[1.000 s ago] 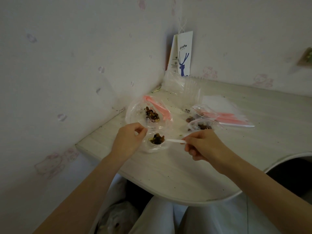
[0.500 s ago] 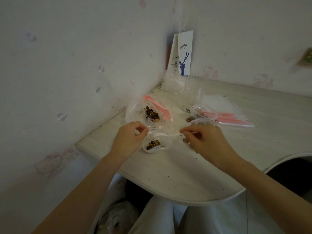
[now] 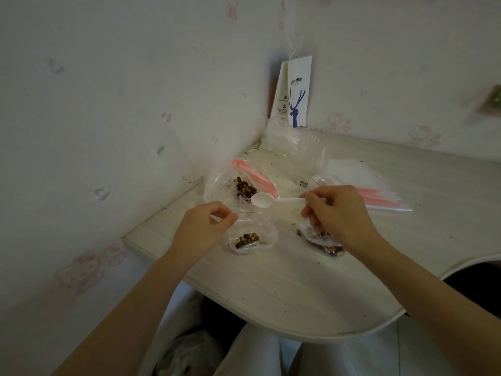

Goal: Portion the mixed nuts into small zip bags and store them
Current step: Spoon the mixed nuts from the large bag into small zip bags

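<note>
A small clear zip bag (image 3: 250, 234) with a little heap of mixed nuts in its bottom lies on the pale table (image 3: 311, 289). My left hand (image 3: 203, 229) pinches the bag's upper edge. My right hand (image 3: 336, 213) holds a white plastic spoon (image 3: 267, 200) by its handle, the empty bowl pointing left above the bag's mouth. Behind it a larger clear bag with a pink zip strip (image 3: 238, 183) holds more nuts. Another small bag with nuts (image 3: 322, 242) lies under my right wrist, partly hidden.
A stack of unused pink-strip zip bags (image 3: 379, 194) lies at the right. Crumpled clear plastic (image 3: 292, 142) and a white coffee paper bag (image 3: 296, 90) stand in the wall corner. Crumbs dot the table. The table's curved front edge runs close to my lap.
My right hand has lifted the spoon from the small bag and swung it up and left; its bowl now shows empty. The left hand kept its pinch on the bag.
</note>
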